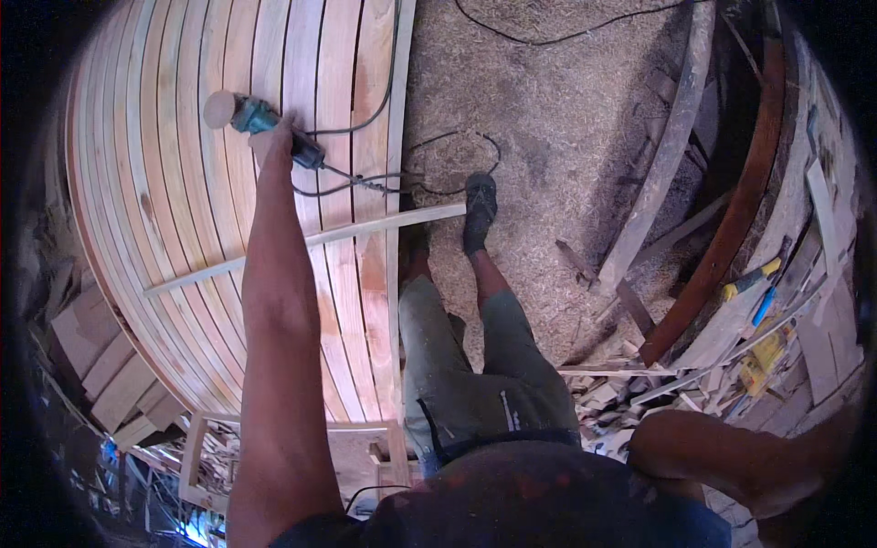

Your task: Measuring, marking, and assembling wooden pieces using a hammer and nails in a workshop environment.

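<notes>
My left arm stretches forward over a large, gently curved surface of pale wooden strips (301, 55). At its end my left hand (272, 143) is wrapped around the body of a teal and black angle grinder (258, 117). The grinder carries a round tan sanding disc (219, 110), which lies over the strips. From the grinder's rear a dark power cord (365, 183) trails right, off the wood's edge. A long thin wooden batten (365, 226) lies across the strips, just nearer than the grinder. My right arm is bent at the lower right, and its hand cannot be seen.
My foot in a dark shoe (480, 201) stands on the sawdust-covered floor (539, 137) beside the wood, near the cord. Curved timbers (671, 155) lie to the right. Beyond are wood scraps (630, 393) and a yellow-handled tool (749, 279). A wooden frame (192, 457) stands nearer, left.
</notes>
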### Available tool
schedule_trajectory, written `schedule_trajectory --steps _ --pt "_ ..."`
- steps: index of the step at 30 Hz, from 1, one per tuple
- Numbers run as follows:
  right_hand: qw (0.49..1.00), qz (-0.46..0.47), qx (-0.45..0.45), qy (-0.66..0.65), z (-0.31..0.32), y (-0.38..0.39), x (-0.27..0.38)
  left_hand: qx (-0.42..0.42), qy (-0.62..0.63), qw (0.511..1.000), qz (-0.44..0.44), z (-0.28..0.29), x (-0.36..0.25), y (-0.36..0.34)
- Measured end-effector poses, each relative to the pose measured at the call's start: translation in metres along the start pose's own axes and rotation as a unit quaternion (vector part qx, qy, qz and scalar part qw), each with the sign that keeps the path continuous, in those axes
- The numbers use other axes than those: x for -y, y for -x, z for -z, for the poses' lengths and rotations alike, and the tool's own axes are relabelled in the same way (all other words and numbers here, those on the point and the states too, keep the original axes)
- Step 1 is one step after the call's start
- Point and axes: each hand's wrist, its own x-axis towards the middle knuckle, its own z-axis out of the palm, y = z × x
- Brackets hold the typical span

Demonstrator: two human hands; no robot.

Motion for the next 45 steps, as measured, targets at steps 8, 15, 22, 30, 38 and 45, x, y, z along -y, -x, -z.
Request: schedule_trajectory --steps 8,15,22,30,38,45 --pt "0.959 -0.197 -0.055 0.194 0.040 0.006 -0.070 0.230 0.427 0.874 0.023 -0.045 -0.055 0.090" --pt "0.899 -0.337 -0.007 0.278 0.106 0.011 -0.207 0.449 0.216 0.867 0.001 -0.092 -0.087 0.383" --pt "0.916 -0.346 -0.199 -0.033 0.220 0.044 -0.222 0.613 0.096 0.778 -0.105 -0.132 -0.079 0.494" --pt "0.924 -0.287 -0.247 0.062 0.272 0.097 -0.263 0.595 0.096 0.798 0.025 -0.187 -0.041 0.533" --pt "0.887 -0.311 -0.204 0.275 0.258 0.113 -0.289 0.493 0.147 0.855 0.059 -0.177 -0.004 0.533" --pt "0.799 -0.353 -0.173 0.455 0.243 0.126 -0.314 0.424 0.163 0.878 0.150 -0.168 0.008 0.526"
